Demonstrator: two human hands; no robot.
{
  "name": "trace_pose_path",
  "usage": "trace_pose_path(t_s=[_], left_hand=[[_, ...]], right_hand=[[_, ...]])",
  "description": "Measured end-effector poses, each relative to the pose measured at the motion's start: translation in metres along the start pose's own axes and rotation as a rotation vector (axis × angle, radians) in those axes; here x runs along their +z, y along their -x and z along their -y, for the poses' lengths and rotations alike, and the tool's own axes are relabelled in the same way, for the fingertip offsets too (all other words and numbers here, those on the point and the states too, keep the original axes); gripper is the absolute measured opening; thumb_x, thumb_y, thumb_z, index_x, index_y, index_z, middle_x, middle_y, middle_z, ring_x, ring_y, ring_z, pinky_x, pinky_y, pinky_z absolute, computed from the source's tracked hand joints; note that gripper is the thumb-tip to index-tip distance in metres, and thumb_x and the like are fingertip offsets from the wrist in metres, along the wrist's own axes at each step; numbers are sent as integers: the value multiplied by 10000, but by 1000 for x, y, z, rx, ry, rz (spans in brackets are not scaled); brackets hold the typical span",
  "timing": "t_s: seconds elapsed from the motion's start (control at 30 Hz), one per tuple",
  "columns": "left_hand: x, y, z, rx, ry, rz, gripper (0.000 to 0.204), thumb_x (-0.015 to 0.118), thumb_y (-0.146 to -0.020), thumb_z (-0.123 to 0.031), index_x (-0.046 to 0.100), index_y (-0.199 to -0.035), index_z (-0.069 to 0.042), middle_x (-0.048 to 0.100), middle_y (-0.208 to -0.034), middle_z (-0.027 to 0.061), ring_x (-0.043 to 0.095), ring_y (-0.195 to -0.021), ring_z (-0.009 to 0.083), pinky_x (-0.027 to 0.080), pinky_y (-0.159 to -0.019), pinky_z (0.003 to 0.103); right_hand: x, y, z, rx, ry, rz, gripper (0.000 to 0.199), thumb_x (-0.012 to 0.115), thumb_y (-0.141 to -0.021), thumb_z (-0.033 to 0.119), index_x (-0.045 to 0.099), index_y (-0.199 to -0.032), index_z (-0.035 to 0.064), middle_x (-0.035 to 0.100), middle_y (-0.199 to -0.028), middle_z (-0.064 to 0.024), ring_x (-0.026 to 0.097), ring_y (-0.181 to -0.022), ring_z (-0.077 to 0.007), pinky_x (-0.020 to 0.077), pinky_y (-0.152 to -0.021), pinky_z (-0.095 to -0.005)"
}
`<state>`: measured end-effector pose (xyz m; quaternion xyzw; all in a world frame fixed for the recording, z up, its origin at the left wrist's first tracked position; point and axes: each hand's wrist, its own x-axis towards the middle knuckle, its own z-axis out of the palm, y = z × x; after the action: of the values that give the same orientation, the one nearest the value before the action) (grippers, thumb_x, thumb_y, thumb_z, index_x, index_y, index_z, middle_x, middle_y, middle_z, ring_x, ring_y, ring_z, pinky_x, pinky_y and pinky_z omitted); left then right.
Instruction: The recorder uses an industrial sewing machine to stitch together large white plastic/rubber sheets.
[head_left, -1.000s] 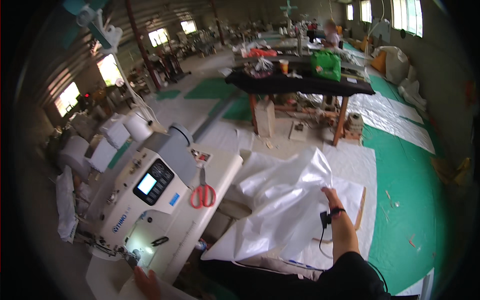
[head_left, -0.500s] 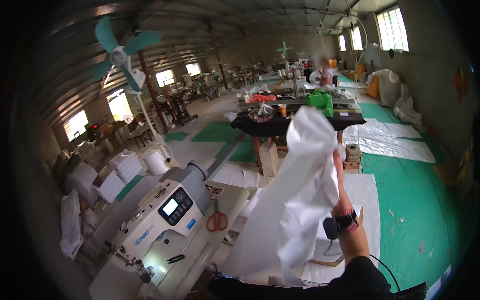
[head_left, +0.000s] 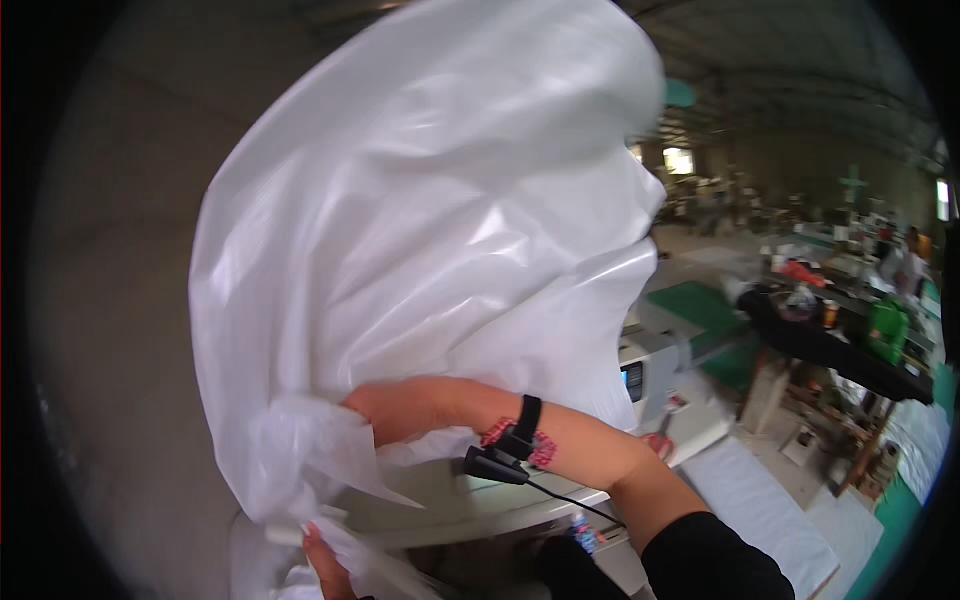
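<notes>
A white sewing machine [head_left: 655, 375] stands near a cluttered, seemingly dark table [head_left: 830, 345].

- The white plastic sheet [head_left: 430, 230] is hiding your right hand's [head_left: 385, 412] fingers and most of the sewing machine [head_left: 650, 375].
- The lower edge is cutting off your left hand [head_left: 328, 565].
- The far tables are blurring.
</notes>
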<state>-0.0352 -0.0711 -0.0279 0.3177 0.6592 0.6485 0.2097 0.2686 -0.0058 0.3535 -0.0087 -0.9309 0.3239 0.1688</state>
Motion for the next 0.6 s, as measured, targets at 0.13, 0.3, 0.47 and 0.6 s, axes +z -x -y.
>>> trace_pose_path(t_s=[0.13,0.3,0.47,0.6], left_hand=[[-99,46,24,-41,-212,-192,282,468,-896,-249,562,-948,12,580,-988,201,555,-915,348,441,-746,451],[-181,104,41,-109,-478,-316,270,466,-894,-241,563,-972,-1,573,-1017,200,549,-935,352,436,-768,452],[-220,148,47,-155,-716,-307,262,465,-891,-233,564,-996,-14,566,-1045,199,543,-956,356,430,-791,452],[-239,157,55,-154,-914,-175,259,463,-889,-227,565,-1015,-24,561,-1069,198,538,-972,359,426,-809,452]], right_hand=[[75,-64,-78,54,-88,391,366,572,-797,268,619,-1040,-3,654,-965,-134,597,-865,-210,448,-781,-335],[165,-97,-147,207,-361,550,514,487,-855,417,590,-1096,-26,639,-983,-124,588,-882,-216,444,-772,-347],[262,-88,-174,301,-614,170,609,561,-833,458,541,-1142,-67,630,-1004,-136,582,-904,-220,454,-803,-348],[281,-82,-134,107,172,479,648,616,-763,526,538,-1161,22,631,-1007,-180,590,-966,-357,457,-840,-420]])
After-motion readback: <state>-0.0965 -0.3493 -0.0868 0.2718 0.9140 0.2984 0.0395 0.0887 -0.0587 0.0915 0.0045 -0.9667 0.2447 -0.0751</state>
